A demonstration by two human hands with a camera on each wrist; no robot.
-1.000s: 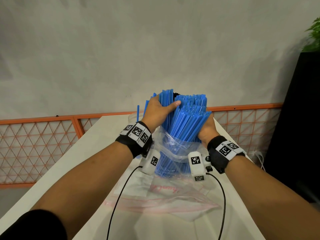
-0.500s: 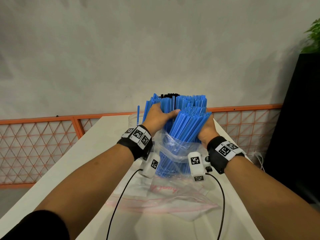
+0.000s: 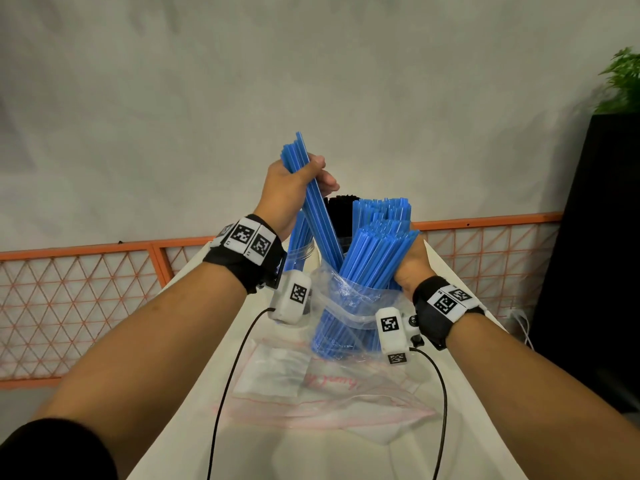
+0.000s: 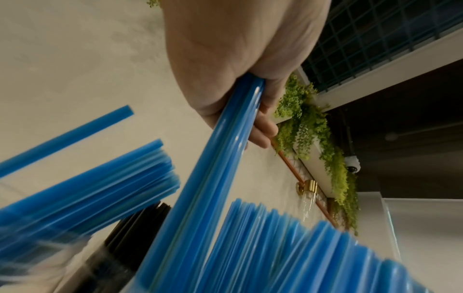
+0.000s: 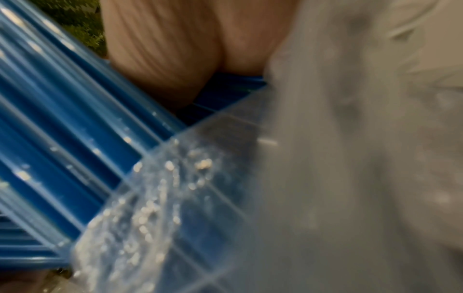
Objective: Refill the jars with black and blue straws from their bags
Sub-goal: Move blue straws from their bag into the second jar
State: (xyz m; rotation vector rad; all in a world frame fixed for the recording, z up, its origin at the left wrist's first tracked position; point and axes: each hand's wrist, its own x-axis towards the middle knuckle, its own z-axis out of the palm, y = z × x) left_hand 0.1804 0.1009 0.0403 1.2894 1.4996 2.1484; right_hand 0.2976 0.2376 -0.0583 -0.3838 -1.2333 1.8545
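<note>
White counter (image 3: 194, 427) is running under both hands, carrying everything. Flat clear bag (image 3: 332, 393) is lying on it below the wrists, looking empty, probably the black one's. Standing bag (image 3: 349, 306) between the hands is holding the main blue straws (image 3: 377, 251), upright and fanning out at the top.

Right hand (image 3: 414, 268) is wrapping around the bundle and bag from the right side; fingers hidden behind the straws, but the right wrist view is showing palm pressing on plastic and straws, so clamped on it. Likely bracing it so the pull isn't dragging the bag over.

Left hand (image 3: 294, 192) is raised above the bag, fingers closed round a small blue bunch (image 3: 320, 223), lower ends in the bag mouth. Taking a small lot probably fits the jar opening better.

Beyond the left hand, clear jar (image 3: 299, 251) is showing some blue straws inside. Black straws (image 3: 341, 216) are standing behind the bag, between the hands; their jar is mostly hidden.

Straws: thin, stiff, glossy, uniform length.
</note>
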